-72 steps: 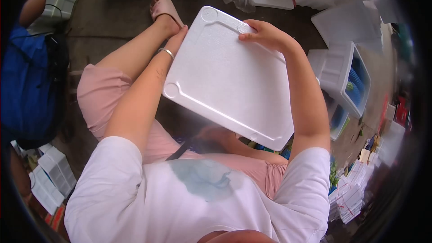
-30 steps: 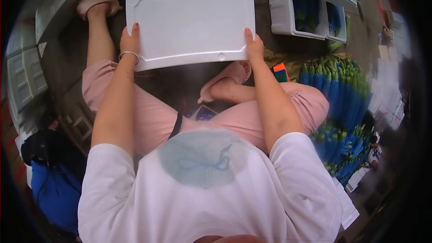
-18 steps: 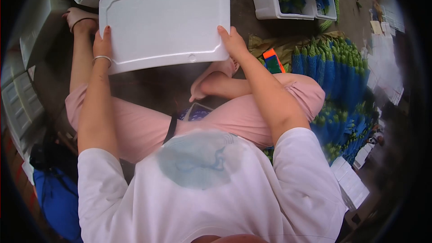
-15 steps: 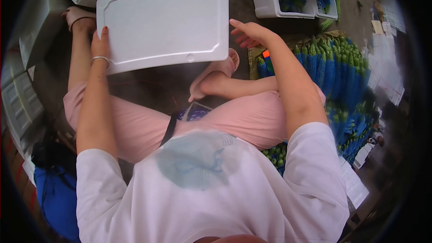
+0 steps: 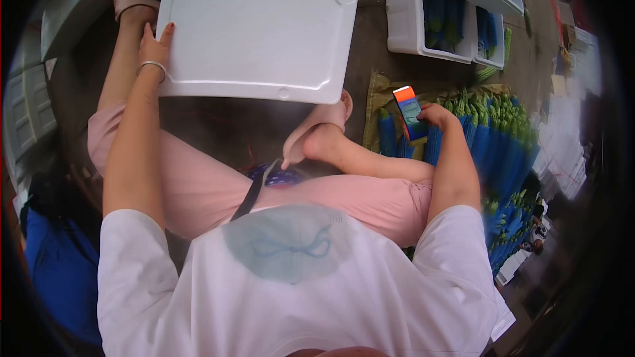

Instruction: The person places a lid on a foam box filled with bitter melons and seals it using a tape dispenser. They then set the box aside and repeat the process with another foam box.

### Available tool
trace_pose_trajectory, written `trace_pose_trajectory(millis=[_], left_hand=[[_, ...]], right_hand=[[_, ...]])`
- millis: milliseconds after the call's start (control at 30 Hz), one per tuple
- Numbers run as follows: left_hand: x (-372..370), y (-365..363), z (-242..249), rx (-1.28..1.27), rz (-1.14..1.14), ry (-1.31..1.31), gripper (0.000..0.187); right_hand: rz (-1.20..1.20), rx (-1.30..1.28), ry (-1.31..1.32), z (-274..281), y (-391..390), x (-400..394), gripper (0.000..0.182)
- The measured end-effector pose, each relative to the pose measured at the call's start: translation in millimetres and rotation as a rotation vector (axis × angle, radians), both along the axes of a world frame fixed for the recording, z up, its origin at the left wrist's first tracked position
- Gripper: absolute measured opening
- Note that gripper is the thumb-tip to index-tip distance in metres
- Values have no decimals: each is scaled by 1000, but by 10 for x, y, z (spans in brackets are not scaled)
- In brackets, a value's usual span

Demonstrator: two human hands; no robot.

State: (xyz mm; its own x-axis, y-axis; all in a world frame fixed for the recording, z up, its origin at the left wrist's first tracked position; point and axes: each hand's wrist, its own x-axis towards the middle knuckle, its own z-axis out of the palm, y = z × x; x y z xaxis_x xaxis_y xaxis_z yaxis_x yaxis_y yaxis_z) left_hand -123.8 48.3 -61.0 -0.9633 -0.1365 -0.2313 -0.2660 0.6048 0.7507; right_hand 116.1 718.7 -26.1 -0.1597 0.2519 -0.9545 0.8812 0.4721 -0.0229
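Head view, looking down over a seated person in a white shirt and pink trousers. The left hand (image 5: 153,45) grips the left edge of a white foam lid (image 5: 258,33), thumb laid on its top face, a silver bangle (image 5: 153,65) at the wrist. The lid is held roughly flat in front of the knees, its long side running across the picture, its right end free of any hand. The right hand (image 5: 433,118) is well apart from the lid, lower and to the right, with its fingers closed around a tape dispenser (image 5: 410,112) that is orange at the top and blue below. That hand rests just over a heap of green stalks wrapped in blue sleeves (image 5: 503,152) lying on the ground at the person's right. Beyond the lid's right corner stand white foam boxes (image 5: 403,13), open and holding more blue-sleeved bundles. A bare foot (image 5: 311,142) shows below the lid's near edge.
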Motion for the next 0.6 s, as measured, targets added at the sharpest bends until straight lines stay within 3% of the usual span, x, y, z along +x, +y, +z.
trace_pose_trajectory(millis=[33,67,133,200,233,300,333,433,500,533,600], left_hand=[[64,196,202,-534,55,161,69],[137,359,400,-1072,109,311,71],[240,592,707,-522,-93,569,72],[585,1087,956,552,-235,198,74],[862,1365,1225,828,-308,5,78],[1370,1691,1628,935,-472,-77,83],[1525,1767,1797,918,-538,-96,83],[1731,1754,1925,1088,-426,-98,81],[1758,1557,1941,1081,-376,-85,81],[1719,1455,1932,1082,-356,-85,81],[1631,1238,1906,959,-450,-9,78]], right_hand=[[-132,-54,129,480,-162,-247,38],[-115,-32,217,943,-403,-494,41],[-82,-88,551,1622,-852,-746,45],[-248,-236,772,2003,-1295,-849,48],[-354,-401,854,2046,-1508,-830,50],[-460,-856,905,2035,-1897,-815,53],[-526,-961,921,2007,-2151,-792,51],[-401,-1071,902,2007,-2712,-764,59],[-83,-940,1188,2131,-2997,-720,72],[-70,-949,1187,2151,-3130,-693,72],[190,-659,1286,2158,-3349,-692,87]])
